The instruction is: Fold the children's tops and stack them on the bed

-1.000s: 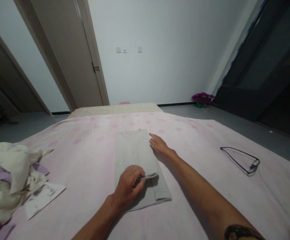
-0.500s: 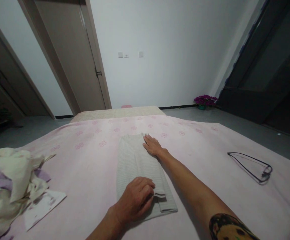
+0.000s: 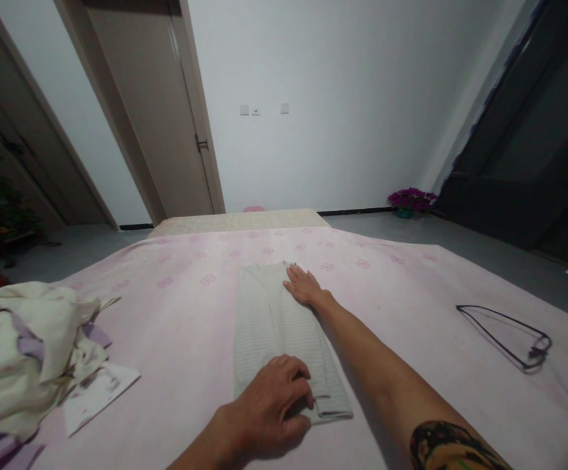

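The left hand (image 3: 277, 405) and right hand (image 3: 304, 285) are bare, as are the left forearm (image 3: 210, 436) and most of the right forearm (image 3: 372, 352). High on the right one sits a patterned patch (image 3: 453, 447), its curved blackish border enclosing mottled ochre yellow; tattoo or sleeve, I can't tell

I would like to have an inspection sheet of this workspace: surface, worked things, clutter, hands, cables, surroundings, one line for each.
Surface: pink flowered sheet, softly wrinkled.
Worked things: pale striped garment, folded, lying flat.
Clutter: cream-and-lilac cloth heap at left, white printed piece beside it; black triangular frame, perhaps a hanger, at right.
Hands: right hand flat on the garment's far right corner; left hand over its near part, fingers bent, no pinch visible.
Cables: nothing seen.
Surroundings: brown door, pale wall with switch plates, potted purple flowers.
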A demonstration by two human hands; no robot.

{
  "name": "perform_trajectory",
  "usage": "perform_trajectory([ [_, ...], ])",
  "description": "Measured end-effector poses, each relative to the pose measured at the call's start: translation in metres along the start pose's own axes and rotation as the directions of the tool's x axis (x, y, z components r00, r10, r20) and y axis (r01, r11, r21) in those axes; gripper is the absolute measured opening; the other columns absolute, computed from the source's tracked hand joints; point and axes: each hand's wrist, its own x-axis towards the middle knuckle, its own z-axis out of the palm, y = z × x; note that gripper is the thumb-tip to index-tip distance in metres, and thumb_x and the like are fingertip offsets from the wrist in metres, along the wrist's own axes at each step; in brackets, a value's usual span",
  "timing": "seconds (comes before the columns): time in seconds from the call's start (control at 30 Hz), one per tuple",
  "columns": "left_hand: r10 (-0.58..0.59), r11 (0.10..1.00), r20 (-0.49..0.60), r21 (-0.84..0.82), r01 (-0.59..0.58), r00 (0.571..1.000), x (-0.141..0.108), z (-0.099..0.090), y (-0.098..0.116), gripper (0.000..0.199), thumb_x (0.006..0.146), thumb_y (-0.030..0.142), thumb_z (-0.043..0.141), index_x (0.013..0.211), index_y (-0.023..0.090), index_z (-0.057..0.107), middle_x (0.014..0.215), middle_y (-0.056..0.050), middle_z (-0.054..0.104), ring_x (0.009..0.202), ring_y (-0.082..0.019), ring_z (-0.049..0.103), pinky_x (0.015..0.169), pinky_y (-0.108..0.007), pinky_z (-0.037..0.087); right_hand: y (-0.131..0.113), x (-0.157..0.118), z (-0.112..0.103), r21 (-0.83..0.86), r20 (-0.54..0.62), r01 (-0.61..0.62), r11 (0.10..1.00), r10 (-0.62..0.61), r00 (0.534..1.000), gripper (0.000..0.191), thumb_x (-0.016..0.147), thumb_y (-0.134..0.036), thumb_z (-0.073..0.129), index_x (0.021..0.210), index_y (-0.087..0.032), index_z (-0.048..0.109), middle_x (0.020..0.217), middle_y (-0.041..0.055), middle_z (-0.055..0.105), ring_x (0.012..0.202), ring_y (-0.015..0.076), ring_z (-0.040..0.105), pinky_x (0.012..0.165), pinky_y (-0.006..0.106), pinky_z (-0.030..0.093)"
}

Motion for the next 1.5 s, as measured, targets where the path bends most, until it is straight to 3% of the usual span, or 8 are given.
perform_trajectory([
  [0.13, 0.019, 0.981, -0.057, -0.19, -0.03, 0.998, -0.015, -0.013, -0.009, 0.018, 0.087, 0.024, 0.064, 0.106, 0.026, 0.066, 0.12, -0.009, 0.066, 0.115, -0.023, 0.061, 0.1, -0.038, 0.05, -0.021, -0.025, -0.003, -0.013, -0.034, 0.048, 0.999, -0.048, 0.998, 0.068, 0.101, -0.051, 0.03, 0.158, -0.014, 0.022, 0.166, 0.011, 0.011, 0.153, 0.0269, 0.006, 0.122, 0.051, 0.004],
  [0.23, -0.11, 0.981, -0.235, -0.183, 0.067, 0.966, -0.026, -0.027, -0.026, 0.017, 0.095, 0.026, 0.055, 0.106, 0.025, 0.067, 0.116, -0.011, 0.07, 0.114, -0.023, 0.064, 0.099, -0.04, 0.053, -0.039, -0.059, -0.004, -0.01, -0.074, 0.173, 0.985, -0.173, 0.982, 0.067, 0.101, -0.051, 0.031, 0.158, -0.015, 0.026, 0.166, 0.0105, 0.015, 0.153, 0.0283, 0.01, 0.123, 0.05, 0.006],
  [0.37, -0.407, 0.912, -0.457, -0.242, 0.33, 0.791, -0.03, -0.049, -0.068, 0.02, 0.095, 0.03, 0.053, 0.105, 0.022, 0.069, 0.109, -0.01, 0.072, 0.102, -0.022, 0.068, 0.091, -0.038, 0.056, -0.055, -0.106, 0.0, 0.004, -0.048, 0.277, 0.961, -0.277, 0.96, 0.065, 0.101, -0.05, 0.033, 0.157, -0.016, 0.03, 0.164, 0.0122, 0.02, 0.152, 0.0291, 0.015, 0.122, 0.051, 0.011],
  [0.53, -0.683, 0.727, -0.475, -0.37, 0.579, 0.555, -0.007, -0.079, -0.138, 0.026, 0.086, 0.02, 0.055, 0.108, 0.019, 0.068, 0.11, -0.007, 0.073, 0.102, -0.02, 0.069, 0.094, -0.033, 0.054, -0.057, -0.137, 0.014, 0.011, -0.057, 0.297, 0.955, -0.296, 0.953, 0.061, 0.102, -0.047, 0.036, 0.156, -0.019, 0.032, 0.163, 0.0111, 0.026, 0.151, 0.0262, 0.02, 0.123, 0.05, 0.01],
  [0.83, -0.766, 0.609, -0.48, -0.329, 0.722, 0.428, 0.063, -0.095, -0.22, 0.052, 0.084, 0.017, 0.058, 0.135, 0.013, 0.055, 0.108, -0.011, 0.073, 0.087, -0.019, 0.071, 0.076, -0.028, 0.054, -0.053, -0.14, 0.016, 0.05, -0.118, 0.29, 0.956, -0.283, 0.952, 0.056, 0.1, -0.044, 0.044, 0.151, -0.022, 0.042, 0.16, 0.0087, 0.033, 0.149, 0.0241, 0.026, 0.124, 0.049, 0.012],
  [0.97, -0.768, 0.599, -0.478, -0.303, 0.741, 0.425, 0.077, -0.095, -0.236, 0.055, 0.082, 0.015, 0.058, 0.137, 0.013, 0.054, 0.099, -0.009, 0.074, 0.077, -0.018, 0.07, 0.069, -0.026, 0.053, -0.05, -0.14, 0.017, 0.074, -0.124, 0.298, 0.952, -0.287, 0.95, 0.055, 0.098, -0.044, 0.047, 0.15, -0.023, 0.044, 0.159, 0.0076, 0.035, 0.149, 0.0241, 0.027, 0.124, 0.049, 0.012],
  [1.27, -0.653, 0.712, -0.451, -0.092, 0.696, 0.609, 0.09, -0.088, -0.236, 0.043, 0.084, 0.01, 0.059, 0.125, 0.023, 0.064, 0.109, -0.003, 0.074, 0.097, -0.017, 0.069, 0.086, -0.026, 0.052, -0.048, -0.14, 0.02, 0.109, -0.15, 0.291, 0.951, -0.273, 0.95, 0.055, 0.095, -0.041, 0.052, 0.147, -0.024, 0.047, 0.159, 0.0071, 0.036, 0.148, 0.0243, 0.029, 0.124, 0.05, 0.014],
  [1.5, -0.569, 0.655, -0.498, 0.206, 0.727, 0.654, 0.086, -0.082, -0.226, 0.04, 0.093, 0.02, 0.049, 0.132, 0.021, 0.06, 0.14, -0.013, 0.058, 0.128, -0.028, 0.053, 0.111, -0.043, 0.036, -0.048, -0.14, 0.019, 0.118, -0.148, 0.29, 0.95, -0.272, 0.951, 0.055, 0.096, -0.042, 0.052, 0.148, -0.025, 0.046, 0.159, 0.0072, 0.036, 0.148, 0.0246, 0.029, 0.124, 0.05, 0.015],
])
